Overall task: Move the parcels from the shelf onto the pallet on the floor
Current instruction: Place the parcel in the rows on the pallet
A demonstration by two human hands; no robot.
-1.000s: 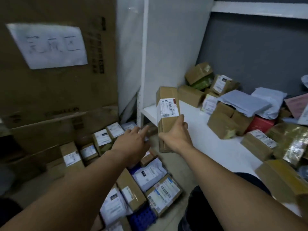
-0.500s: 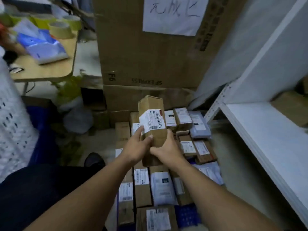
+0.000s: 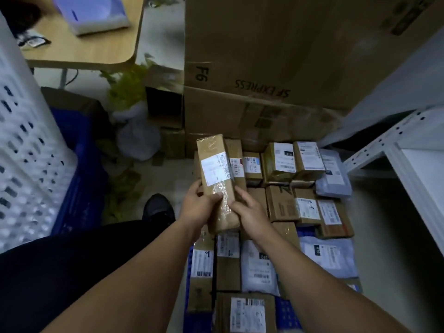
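Left hand (image 3: 197,209) and right hand (image 3: 251,213) grasp a long taped parcel (image 3: 216,174). It hangs over the far left corner of the pallet (image 3: 287,314), seemingly touching nothing below.

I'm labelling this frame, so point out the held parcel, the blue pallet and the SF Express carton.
held parcel (image 3: 215,169): head view, on its white label.
blue pallet (image 3: 286,313): head view, bare grid patch near the bottom edge.
SF Express carton (image 3: 276,44): head view, plain side above the print.
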